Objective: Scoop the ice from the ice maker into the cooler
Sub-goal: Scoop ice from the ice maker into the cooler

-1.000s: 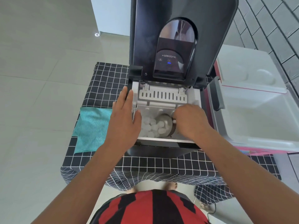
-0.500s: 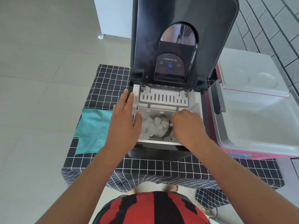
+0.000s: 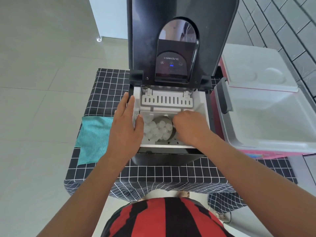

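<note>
While ice (image 3: pixel 157 129) fills scoop (image 3: pixel 165 128) (metal), right hand (image 3: pixel 189 129) grip beside

- Pale glossy floor tiles (image 3: pixel 37 69) reflecting a small bright light.
- Grey brick-pattern wall tiles (image 3: pixel 280 23) at right.
- Desk under black-and-white grid cloth (image 3: pixel 106 86).
</note>
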Motion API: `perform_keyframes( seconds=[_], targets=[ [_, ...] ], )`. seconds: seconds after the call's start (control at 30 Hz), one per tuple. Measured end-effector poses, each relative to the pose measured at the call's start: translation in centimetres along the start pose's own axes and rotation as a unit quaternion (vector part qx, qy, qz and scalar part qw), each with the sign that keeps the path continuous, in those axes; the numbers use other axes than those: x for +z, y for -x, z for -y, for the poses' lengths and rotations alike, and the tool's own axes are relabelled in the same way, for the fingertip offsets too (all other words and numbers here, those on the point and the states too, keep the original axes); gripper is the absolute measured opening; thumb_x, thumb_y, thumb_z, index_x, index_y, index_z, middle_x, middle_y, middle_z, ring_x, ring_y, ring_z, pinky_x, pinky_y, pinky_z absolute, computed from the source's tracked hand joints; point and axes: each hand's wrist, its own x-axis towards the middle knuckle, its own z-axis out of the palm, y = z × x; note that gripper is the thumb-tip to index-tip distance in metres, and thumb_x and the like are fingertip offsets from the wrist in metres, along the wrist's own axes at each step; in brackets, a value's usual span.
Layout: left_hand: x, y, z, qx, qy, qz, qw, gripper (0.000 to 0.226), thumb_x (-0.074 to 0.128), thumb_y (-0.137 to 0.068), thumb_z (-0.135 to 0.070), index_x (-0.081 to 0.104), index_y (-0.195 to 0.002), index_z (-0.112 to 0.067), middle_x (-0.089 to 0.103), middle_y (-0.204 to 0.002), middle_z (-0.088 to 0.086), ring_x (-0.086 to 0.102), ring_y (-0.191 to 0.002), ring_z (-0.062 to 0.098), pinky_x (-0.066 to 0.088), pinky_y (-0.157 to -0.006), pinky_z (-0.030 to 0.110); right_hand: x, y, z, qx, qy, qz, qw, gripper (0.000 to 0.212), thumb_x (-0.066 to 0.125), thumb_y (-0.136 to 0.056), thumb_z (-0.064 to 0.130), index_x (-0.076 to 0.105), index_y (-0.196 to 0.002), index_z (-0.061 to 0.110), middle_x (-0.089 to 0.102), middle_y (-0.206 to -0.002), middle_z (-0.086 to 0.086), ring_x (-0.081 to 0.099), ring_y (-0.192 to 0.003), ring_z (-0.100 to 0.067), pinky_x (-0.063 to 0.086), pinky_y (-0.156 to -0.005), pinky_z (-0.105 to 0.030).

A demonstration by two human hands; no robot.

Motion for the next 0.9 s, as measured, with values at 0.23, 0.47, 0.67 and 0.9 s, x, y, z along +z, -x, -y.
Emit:
perform_keyframes(
  seconds=[0.23, 0.47, 0.67, 0.9],
  targets=[
    [0.2, 0.0, 0.1, 0.005, 0.002, -0.003, 1.0, 0.059, 0.044, -0.102, -0.025, 0.022, -0.156, -0.017, 0.01, -0.164, -0.009, 0.013, -0.149, 0.007, 0.018, -0.12, 0.029, -0.2, 0.3, 0.6, 0.011, -0.007, 0.025, 1.0, 0.016, 0.049, -0.081, 0.001, 0.058, -0.087, 0.013, 0.054, -0.078, -0.005, 0.062, -0.086, -0.028, 0.039, -0.061, -0.032],
    [0.0, 0.1, 0.0, 0.015, -0.012, 0.006, 1.0, 0.059, 0.042, -0.103, -0.025, 0.02, -0.156, -0.015, 0.008, -0.165, -0.006, 0.012, -0.15, 0.01, 0.02, -0.121, 0.033, 0.7, -0.7, -1.0, -0.048, -0.03, 0.029, 0.998, 0.037, 0.05, -0.083, 0.002, 0.059, -0.116, 0.018, 0.062, -0.091, -0.006, 0.063, -0.079, -0.027, 0.043, -0.057, -0.032],
    [0.1, 0.0, 0.0, 0.009, -0.012, 0.008, 1.0, 0.057, 0.039, -0.103, -0.026, 0.021, -0.156, -0.017, 0.008, -0.165, -0.007, 0.013, -0.15, 0.01, 0.021, -0.121, 0.035, 1.0, 0.1, -0.7, -0.027, -0.029, -0.003, 0.999, 0.024, 0.054, -0.08, 0.006, 0.064, -0.1, 0.015, 0.064, -0.091, -0.004, 0.064, -0.085, -0.027, 0.043, -0.06, -0.031],
    [0.1, 0.1, 0.3, 0.004, 0.014, 0.005, 1.0, 0.053, 0.034, -0.106, -0.032, 0.024, -0.156, -0.019, 0.01, -0.164, -0.009, 0.01, -0.149, 0.006, 0.019, -0.122, 0.042, 0.5, 2.0, -1.9, 0.0, -0.096, -0.078, 0.992, 0.015, 0.058, -0.086, 0.028, 0.064, -0.097, 0.02, 0.063, -0.094, 0.0, 0.059, -0.094, -0.023, 0.04, -0.066, -0.03]
  ],
)
